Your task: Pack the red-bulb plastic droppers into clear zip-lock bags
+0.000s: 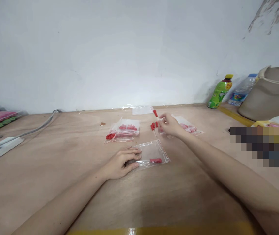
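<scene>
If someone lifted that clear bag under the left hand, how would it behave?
The clear bag would probably flop, since its film looks thin and creased. It is likely light, with just one red piece showing. Its glossy surface may be slippery.

Clear zip bag lying flat, red-tipped piece sideways inside, second red-tipped piece tilted beyond it

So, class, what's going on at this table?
A person's left hand rests on a clear zip bag with one red-headed piece showing in it. The right hand holds a red-headed stick by its pale end, above a few loose sticks. Bags with red pieces lie behind the left hand.
</scene>
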